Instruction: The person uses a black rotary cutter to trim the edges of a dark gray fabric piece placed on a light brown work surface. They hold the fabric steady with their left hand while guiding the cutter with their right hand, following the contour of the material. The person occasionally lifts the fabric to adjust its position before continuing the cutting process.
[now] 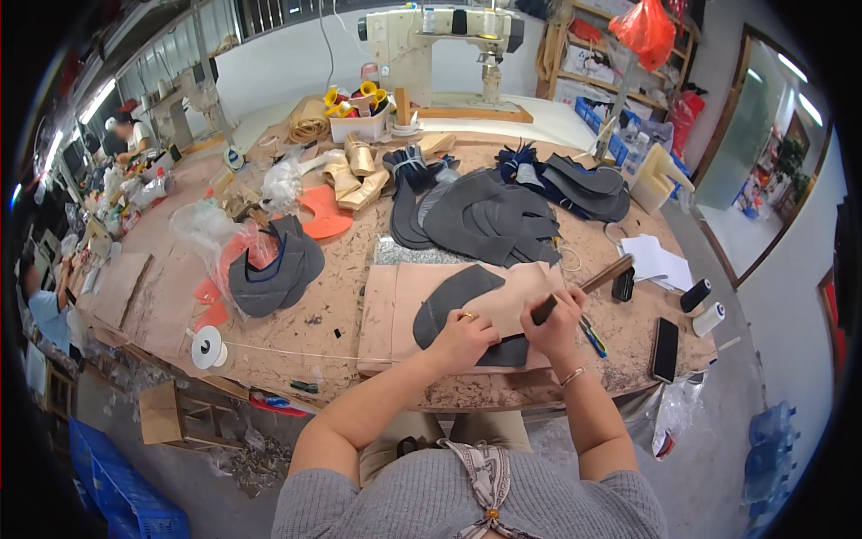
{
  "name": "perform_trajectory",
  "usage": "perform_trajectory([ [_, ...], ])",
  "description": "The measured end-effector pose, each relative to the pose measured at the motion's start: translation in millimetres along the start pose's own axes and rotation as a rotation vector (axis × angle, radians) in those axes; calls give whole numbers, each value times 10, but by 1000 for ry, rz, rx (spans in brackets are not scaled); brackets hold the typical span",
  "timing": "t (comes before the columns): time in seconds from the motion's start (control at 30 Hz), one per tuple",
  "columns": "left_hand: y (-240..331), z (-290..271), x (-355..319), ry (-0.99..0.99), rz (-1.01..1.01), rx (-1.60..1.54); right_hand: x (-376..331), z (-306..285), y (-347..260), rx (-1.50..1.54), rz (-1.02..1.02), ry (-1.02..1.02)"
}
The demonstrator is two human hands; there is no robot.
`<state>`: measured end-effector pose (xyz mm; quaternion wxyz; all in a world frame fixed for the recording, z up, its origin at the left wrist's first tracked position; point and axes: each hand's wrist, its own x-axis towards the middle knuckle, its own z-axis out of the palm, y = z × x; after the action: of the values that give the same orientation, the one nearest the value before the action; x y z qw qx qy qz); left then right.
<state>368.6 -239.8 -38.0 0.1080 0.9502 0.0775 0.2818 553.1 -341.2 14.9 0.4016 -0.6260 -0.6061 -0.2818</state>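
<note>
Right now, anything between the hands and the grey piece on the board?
Nothing visible. The left hand already presses a tan paper pattern flat on the dark grey piece, and the right hand holds a dark-tipped tool at the pattern's edge. The board around them is bare.

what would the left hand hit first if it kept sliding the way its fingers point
Its fingers point up and right across the tan pattern piece, so the left hand would probably meet the right hand holding the wooden-handled tool; depth is unclear.

Dark grey leather piece (449,301) on a tan pattern sheet (395,310); brown scuffed table (296,314); orange cutouts (325,214); gold strips (357,175); cream sewing machine (431,40); black phone (665,349).
</note>
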Motion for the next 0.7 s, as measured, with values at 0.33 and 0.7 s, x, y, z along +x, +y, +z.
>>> perform_trajectory([
  [0.33,-4,-33,-62,-7,10,-1,64,-19,-139,54,-22,78],
  [0.7,202,117,-40,108,-170,141,197,-78,-299,145,35,172],
])
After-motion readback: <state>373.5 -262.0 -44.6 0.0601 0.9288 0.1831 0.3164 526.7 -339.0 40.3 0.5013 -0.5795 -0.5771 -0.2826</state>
